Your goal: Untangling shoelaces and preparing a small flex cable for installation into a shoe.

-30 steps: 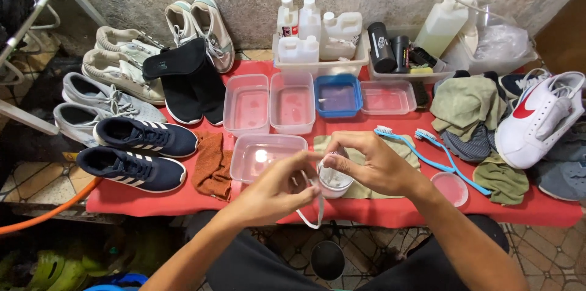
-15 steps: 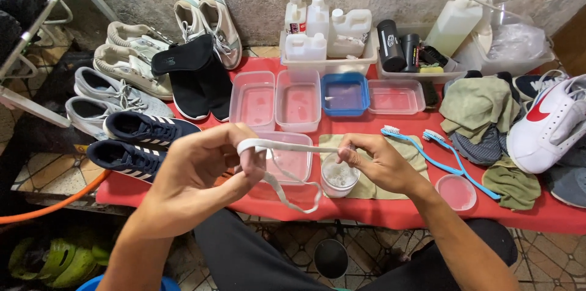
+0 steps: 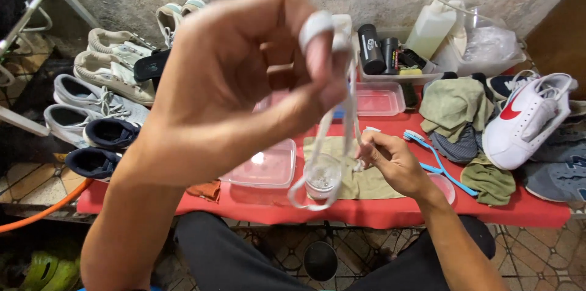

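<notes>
Above red table (image 3: pixel 390 211): one white shoelace (image 3: pixel 349 114), wound on raised left hand (image 3: pixel 244 77); right hand (image 3: pixel 390 160) pinching lower end beside one small cup (image 3: pixel 321 179).

The raised left hand (image 3: pixel 244 77) hides the trays and bottles behind it.
</notes>
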